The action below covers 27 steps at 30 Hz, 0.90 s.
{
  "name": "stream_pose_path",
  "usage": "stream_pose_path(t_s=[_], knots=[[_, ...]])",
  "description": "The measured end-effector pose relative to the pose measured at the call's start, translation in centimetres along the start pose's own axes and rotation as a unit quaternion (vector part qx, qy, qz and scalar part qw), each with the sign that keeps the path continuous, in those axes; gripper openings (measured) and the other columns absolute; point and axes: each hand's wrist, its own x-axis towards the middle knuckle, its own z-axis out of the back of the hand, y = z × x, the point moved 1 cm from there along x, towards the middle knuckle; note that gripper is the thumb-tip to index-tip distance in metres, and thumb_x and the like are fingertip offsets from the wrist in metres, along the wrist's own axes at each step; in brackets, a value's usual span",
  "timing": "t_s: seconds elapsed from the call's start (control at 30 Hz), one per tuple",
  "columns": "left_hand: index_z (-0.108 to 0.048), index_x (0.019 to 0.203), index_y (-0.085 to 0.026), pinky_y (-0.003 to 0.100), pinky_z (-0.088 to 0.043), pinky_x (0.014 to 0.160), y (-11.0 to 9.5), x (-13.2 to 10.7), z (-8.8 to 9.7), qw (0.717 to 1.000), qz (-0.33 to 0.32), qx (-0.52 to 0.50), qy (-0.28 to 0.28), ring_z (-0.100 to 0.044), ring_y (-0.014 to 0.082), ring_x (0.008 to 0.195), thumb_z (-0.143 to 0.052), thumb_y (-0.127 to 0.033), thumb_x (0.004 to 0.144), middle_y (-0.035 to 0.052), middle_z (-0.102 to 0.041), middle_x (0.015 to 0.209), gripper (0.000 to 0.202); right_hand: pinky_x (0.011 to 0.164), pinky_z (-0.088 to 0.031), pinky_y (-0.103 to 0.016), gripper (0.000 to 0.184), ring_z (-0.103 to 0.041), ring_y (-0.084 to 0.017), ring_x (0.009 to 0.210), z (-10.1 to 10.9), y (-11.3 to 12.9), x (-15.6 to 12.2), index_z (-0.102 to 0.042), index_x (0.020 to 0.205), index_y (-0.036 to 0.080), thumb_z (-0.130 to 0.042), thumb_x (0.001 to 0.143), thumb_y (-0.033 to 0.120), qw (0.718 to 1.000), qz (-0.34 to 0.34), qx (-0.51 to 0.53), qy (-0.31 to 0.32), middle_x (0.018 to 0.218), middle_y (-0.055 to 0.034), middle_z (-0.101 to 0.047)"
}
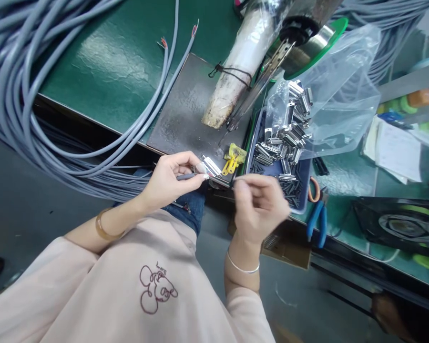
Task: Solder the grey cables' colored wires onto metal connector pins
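Observation:
My left hand (173,177) pinches the end of a grey cable (186,176) between thumb and fingertips. Beside those fingertips, at the front edge of the dark metal plate (180,109), sits a silver multi-pin connector (211,166); I cannot tell whether the wires touch it. My right hand (260,205) is slightly blurred, with thumb and index finger closed near the plate's right corner. Something small and dark shows at its fingertips, too unclear to name. Just behind lies a yellow piece (231,161) with two prongs.
A blue tray (302,207) on the right holds loose connectors (289,138) and short black tubes (291,193). Above the plate hang a white wrapped duct (232,76) and a metal rod (253,88). Coiled grey cables (14,71) fill the left; blue-handled pliers (318,219) overhang the bench edge.

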Motion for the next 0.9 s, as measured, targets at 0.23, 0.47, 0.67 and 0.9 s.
stream_pose_path(t_s=[0.23, 0.47, 0.67, 0.9], knots=[[-0.062, 0.070, -0.015, 0.016, -0.050, 0.057, -0.3, 0.4, 0.5, 1.000, 0.014, -0.011, -0.005, -0.059, 0.0059, 0.059, -0.078, -0.019, 0.066, -0.0002, -0.068, 0.071, 0.018, 0.043, -0.048, -0.021, 0.028, -0.067, -0.010, 0.053, 0.6, -0.3, 0.0, -0.066, 0.121, 0.028, -0.061, 0.096, 0.016, 0.985, 0.099, 0.051, -0.135, 0.078, 0.0052, -0.072], [-0.060, 0.070, -0.016, 0.017, -0.050, 0.059, -0.3, 0.7, 0.0, 1.000, -0.001, -0.013, -0.012, -0.060, 0.0075, 0.062, -0.078, -0.020, 0.068, -0.0006, -0.067, 0.070, 0.020, 0.075, -0.063, -0.024, 0.016, -0.079, -0.015, 0.089, -1.3, -0.1, -0.3, -0.063, 0.091, 0.022, -0.072, 0.087, 0.009, 0.986, 0.144, -0.072, 0.036, 0.102, -0.0028, -0.081], [-0.055, 0.068, -0.018, 0.018, -0.046, 0.056, 0.1, 1.2, -0.6, 0.995, -0.055, 0.021, -0.079, -0.056, 0.0074, 0.061, -0.072, -0.019, 0.069, -0.0029, -0.060, 0.066, 0.017, 0.068, -0.062, -0.024, 0.013, -0.079, -0.016, 0.090, -3.0, -0.2, -0.5, -0.060, 0.086, 0.022, -0.068, 0.090, 0.013, 0.998, 0.047, -0.031, -0.005, 0.101, -0.0035, -0.081], [-0.052, 0.067, -0.018, 0.018, -0.046, 0.057, -0.4, 2.4, -0.9, 0.994, -0.072, 0.037, -0.076, -0.053, 0.0067, 0.061, -0.069, -0.017, 0.068, -0.0033, -0.058, 0.067, 0.017, 0.070, -0.063, -0.027, 0.018, -0.079, -0.017, 0.088, -2.7, 0.1, 0.9, -0.057, 0.080, 0.023, -0.067, 0.087, 0.010, 0.996, 0.066, -0.057, -0.008, 0.101, -0.0029, -0.081]])
